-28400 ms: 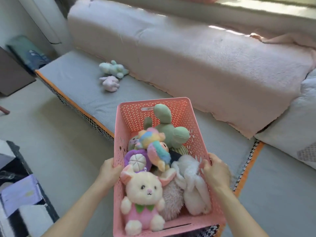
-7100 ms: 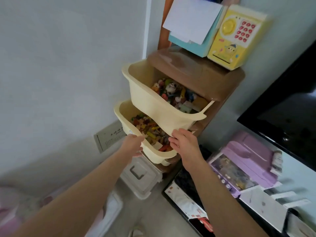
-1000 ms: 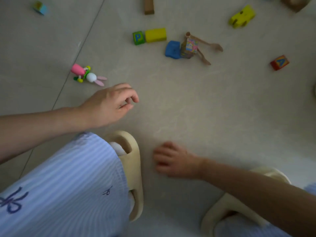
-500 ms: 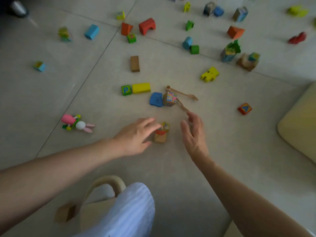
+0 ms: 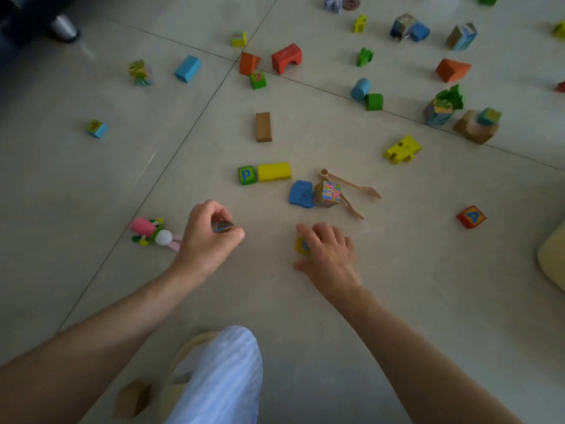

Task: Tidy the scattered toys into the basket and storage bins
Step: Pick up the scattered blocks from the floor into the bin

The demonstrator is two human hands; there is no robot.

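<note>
Pinching a small block (image 5: 222,226) in your left hand (image 5: 208,240), you close your right hand (image 5: 328,255) over a yellow piece (image 5: 302,246), gathering both for the bins.

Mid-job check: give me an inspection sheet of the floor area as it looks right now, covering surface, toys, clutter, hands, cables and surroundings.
Surface: tiled floor, pale, crossed by grout lines.
Job's things: many blocks scattered, among them a green P block touching a yellow block, a brown block, a red arch block and a red A block; a pink bunny toy lies by the left hand.
Clutter: wooden tongs beside a picture cube and a blue block.
Hands: left hand pinches a small block; right hand covers a yellow piece on the floor.
Cables: nothing seen.
Surroundings: cream bin edge at right; dark furniture leg top left.
</note>
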